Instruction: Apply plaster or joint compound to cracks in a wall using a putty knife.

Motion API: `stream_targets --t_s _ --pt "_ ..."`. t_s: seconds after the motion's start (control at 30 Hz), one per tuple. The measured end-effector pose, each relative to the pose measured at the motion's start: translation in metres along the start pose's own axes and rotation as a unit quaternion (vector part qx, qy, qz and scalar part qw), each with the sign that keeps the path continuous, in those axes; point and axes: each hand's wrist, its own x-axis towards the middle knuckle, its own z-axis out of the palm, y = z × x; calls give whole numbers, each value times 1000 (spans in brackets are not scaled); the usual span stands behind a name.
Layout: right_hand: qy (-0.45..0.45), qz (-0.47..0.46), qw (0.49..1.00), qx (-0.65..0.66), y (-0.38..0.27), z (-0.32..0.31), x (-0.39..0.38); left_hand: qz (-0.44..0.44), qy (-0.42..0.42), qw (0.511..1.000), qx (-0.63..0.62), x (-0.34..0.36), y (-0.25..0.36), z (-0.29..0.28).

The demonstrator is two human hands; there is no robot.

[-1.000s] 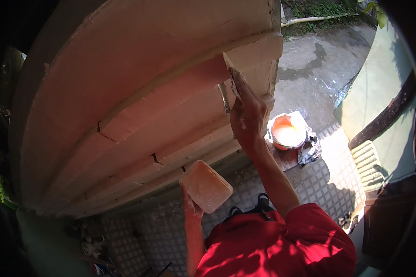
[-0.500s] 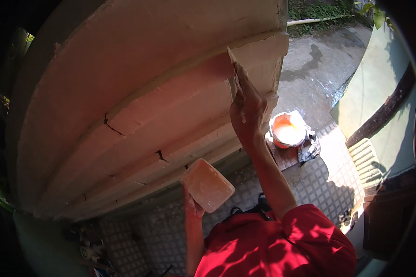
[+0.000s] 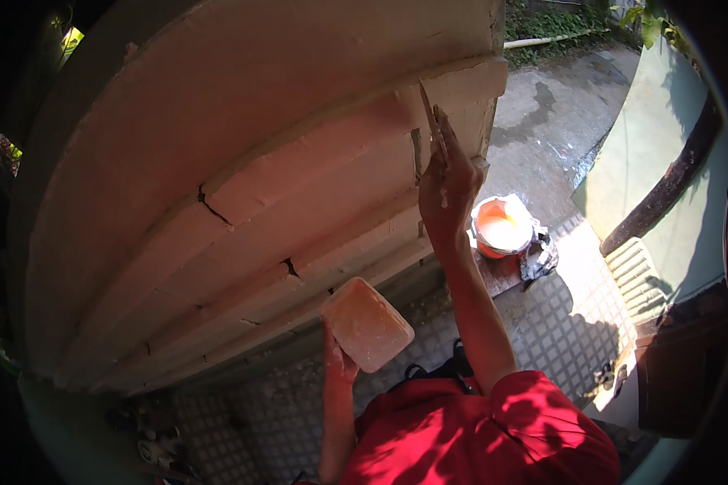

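The right hand [image 3: 447,187] grips a putty knife [image 3: 430,121], its blade running up along the ledge [image 3: 461,81] just above the fingers. The left hand [image 3: 340,364] holds a hawk [image 3: 367,323] lower down, well apart.

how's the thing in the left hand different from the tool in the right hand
The flat board in the left hand is broad, squarish and held low, face up. The narrow blade in the right hand is thin and raised up against the moulded wall. Both are smeared with pale plaster.
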Motion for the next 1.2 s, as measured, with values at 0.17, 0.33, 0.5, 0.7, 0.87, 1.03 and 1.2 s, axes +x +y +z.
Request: stream_targets --t_s 0.17,0.33,0.5,0.7,0.87,1.03,1.2 --pt "-17 -7 1000 -6 -19 38 -31 0 16 1000 -7 -5 0 -8" --pt "-100 3 995 23 -54 55 -62 -22 0 1000 -16 -5 7 -7" --pt "-103 -74 991 44 -50 46 -63 -5 19 1000 -7 -5 7 -9" --pt "-54 -254 966 -4 -32 47 -30 -3 23 1000 -3 -9 11 -11" --pt "-82 -340 934 -68 18 73 -48 4 20 1000 5 -18 13 -9" --pt "-98 -360 926 -54 17 57 -58 4 23 1000 -6 -23 15 -26" --pt "-37 -389 920 -36 -24 68 -19 21 25 999 6 -33 20 -17"
